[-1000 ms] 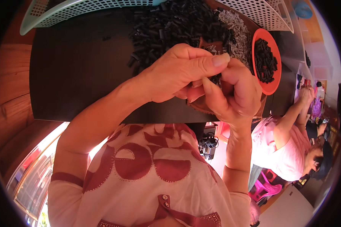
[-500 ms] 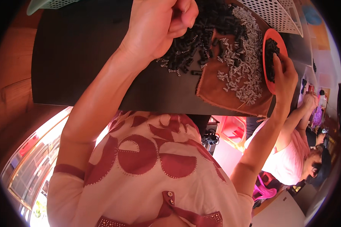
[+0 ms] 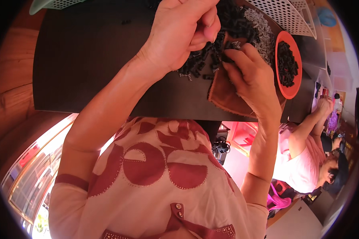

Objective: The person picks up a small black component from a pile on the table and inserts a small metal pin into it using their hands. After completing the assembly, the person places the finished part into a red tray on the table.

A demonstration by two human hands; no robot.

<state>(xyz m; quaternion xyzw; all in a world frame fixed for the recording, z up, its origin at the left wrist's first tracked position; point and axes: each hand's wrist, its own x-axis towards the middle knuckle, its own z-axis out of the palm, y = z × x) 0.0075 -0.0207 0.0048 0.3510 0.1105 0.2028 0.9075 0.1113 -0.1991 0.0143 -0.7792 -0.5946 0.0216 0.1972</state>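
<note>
I see my left hand (image 3: 183,34) curled into a loose fist over the pile of small black parts (image 3: 231,28) on the dark bench (image 3: 91,59); its fingers are closed, probably pinching a few parts, though I cannot tell what is inside. My right hand (image 3: 253,77) rests beside it, fingers bent down onto the edge of the pile and the brown mat (image 3: 223,93) under it, holding nothing that I can make out.

The pile lies at the far side of the bench, part of it on the mat, next to a heap of small silver springs (image 3: 261,34). An orange dish (image 3: 288,65) holding more black parts sits to the right, and a white perforated basket (image 3: 287,14) beyond.

I judge the parts light, hard and stiff, likely to scatter or roll if nudged. I would take each one singly by its sides, between thumb and fingertip.
</note>
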